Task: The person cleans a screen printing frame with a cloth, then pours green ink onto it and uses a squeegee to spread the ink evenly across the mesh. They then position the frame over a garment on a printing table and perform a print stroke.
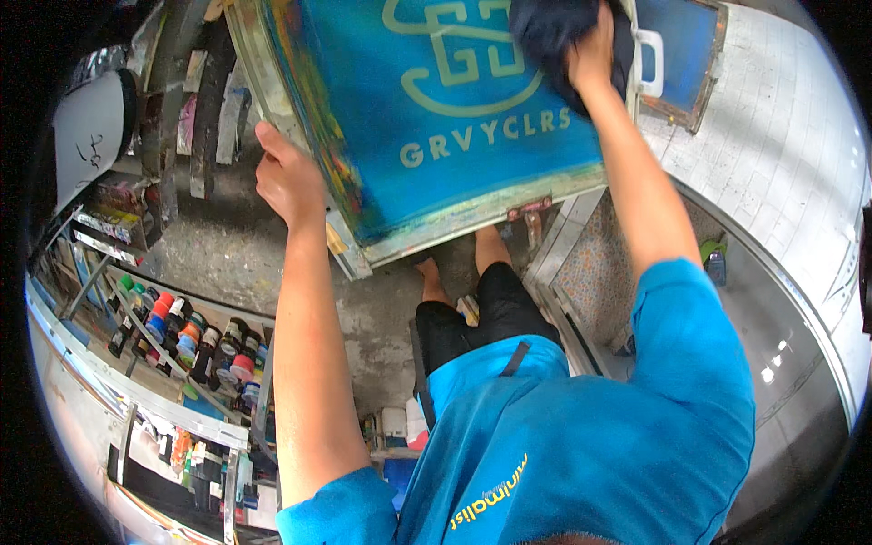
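A screen printing frame (436, 243) with blue mesh (381, 173) and a pale stencil of a logo and lettering stands tilted in front of me. Paint stains cover its left and lower borders. My left hand (292, 182) is closed at the frame's left side, thumb raised; its fingertips are partly hidden. Bunched under my right hand (595, 54) is a dark cloth (549, 41), pressed on the mesh at the upper right, over part of the design.
Paint bottles and jars (195, 336) crowd a shelf at the left. A second blue screen (681, 54) lies on white tiles (781, 118) at the right, beside a white handle (650, 64). Below, a metal-edged ledge (772, 263) runs along my right side.
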`<action>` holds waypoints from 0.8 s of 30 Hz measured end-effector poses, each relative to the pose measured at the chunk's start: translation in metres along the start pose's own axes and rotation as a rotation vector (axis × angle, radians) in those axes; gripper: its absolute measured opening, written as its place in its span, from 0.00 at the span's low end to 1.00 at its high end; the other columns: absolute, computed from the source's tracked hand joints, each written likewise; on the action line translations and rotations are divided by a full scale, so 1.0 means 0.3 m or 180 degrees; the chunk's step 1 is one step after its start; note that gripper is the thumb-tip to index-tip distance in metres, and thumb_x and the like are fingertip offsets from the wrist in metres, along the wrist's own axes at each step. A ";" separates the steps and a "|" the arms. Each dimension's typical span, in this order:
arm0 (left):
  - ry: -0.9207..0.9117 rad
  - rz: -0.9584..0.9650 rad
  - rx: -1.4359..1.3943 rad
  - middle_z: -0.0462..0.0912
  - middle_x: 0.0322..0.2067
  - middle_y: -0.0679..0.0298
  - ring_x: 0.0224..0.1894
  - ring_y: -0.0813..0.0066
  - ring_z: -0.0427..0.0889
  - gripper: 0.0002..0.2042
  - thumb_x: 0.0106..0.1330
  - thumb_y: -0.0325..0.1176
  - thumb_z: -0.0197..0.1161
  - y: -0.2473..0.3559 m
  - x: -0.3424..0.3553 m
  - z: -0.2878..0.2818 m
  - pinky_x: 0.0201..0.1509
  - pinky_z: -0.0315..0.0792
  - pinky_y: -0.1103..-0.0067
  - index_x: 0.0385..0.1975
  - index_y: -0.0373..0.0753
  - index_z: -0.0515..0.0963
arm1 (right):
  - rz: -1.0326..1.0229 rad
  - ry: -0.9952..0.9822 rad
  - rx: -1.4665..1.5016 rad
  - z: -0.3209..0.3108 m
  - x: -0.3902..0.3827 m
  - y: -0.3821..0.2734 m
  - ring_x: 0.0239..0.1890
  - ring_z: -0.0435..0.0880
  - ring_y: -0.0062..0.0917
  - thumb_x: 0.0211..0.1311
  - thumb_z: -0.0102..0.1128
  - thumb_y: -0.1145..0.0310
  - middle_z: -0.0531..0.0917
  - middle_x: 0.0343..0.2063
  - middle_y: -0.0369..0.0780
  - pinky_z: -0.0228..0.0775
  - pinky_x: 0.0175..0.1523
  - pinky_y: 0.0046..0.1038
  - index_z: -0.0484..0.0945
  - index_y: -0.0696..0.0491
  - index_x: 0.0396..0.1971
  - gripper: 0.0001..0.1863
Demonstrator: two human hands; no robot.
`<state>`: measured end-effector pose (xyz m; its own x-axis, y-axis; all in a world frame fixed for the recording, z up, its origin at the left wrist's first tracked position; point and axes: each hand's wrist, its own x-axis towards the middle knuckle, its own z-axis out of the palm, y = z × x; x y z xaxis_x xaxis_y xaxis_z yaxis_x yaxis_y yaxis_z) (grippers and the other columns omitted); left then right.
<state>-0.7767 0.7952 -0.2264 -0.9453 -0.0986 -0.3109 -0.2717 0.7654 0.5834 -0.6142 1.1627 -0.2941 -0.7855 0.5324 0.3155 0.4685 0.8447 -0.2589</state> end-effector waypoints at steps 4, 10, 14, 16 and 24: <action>-0.0098 -0.0103 0.0050 0.86 0.37 0.38 0.45 0.36 0.82 0.45 0.76 0.68 0.36 -0.040 0.013 0.007 0.53 0.72 0.55 0.36 0.24 0.84 | 0.0579 0.0364 0.0725 0.162 0.222 -0.479 0.71 0.63 0.56 0.55 0.66 0.58 0.68 0.66 0.63 0.55 0.76 0.43 0.64 0.74 0.65 0.44; 0.0196 0.0284 -0.0243 0.87 0.41 0.38 0.47 0.39 0.85 0.31 0.73 0.56 0.54 -0.077 0.031 0.012 0.56 0.75 0.57 0.41 0.26 0.85 | -0.1093 -0.1276 0.2475 0.048 -0.281 -0.811 0.80 0.45 0.54 0.46 0.70 0.66 0.49 0.78 0.58 0.39 0.81 0.52 0.76 0.67 0.60 0.38; 0.0302 0.0074 -0.0005 0.87 0.34 0.40 0.41 0.37 0.84 0.36 0.75 0.61 0.49 -0.037 0.014 0.010 0.48 0.75 0.56 0.34 0.26 0.84 | -0.0484 -0.2503 0.2157 -0.112 -0.449 -0.311 0.80 0.49 0.52 0.40 0.69 0.72 0.54 0.77 0.54 0.38 0.81 0.49 0.70 0.45 0.72 0.49; 0.0186 0.0167 -0.0105 0.85 0.31 0.38 0.37 0.34 0.82 0.41 0.77 0.65 0.41 -0.011 -0.001 0.005 0.44 0.72 0.53 0.30 0.26 0.83 | 0.0006 -0.2032 0.0799 -0.158 -0.452 -0.025 0.79 0.51 0.49 0.41 0.69 0.73 0.55 0.77 0.54 0.42 0.82 0.44 0.70 0.47 0.71 0.48; 0.0298 0.0265 0.0098 0.82 0.26 0.37 0.34 0.35 0.83 0.37 0.80 0.58 0.43 0.012 0.002 -0.009 0.38 0.72 0.53 0.24 0.28 0.83 | 0.1343 0.0381 -0.0407 0.236 0.443 -0.234 0.76 0.53 0.56 0.65 0.65 0.47 0.62 0.70 0.63 0.47 0.79 0.49 0.63 0.66 0.70 0.45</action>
<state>-0.7786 0.7962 -0.2226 -0.9775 -0.0919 -0.1901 -0.1874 0.7924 0.5805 -0.7802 1.1703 -0.2985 -0.4664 0.8278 0.3119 0.7896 0.5485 -0.2750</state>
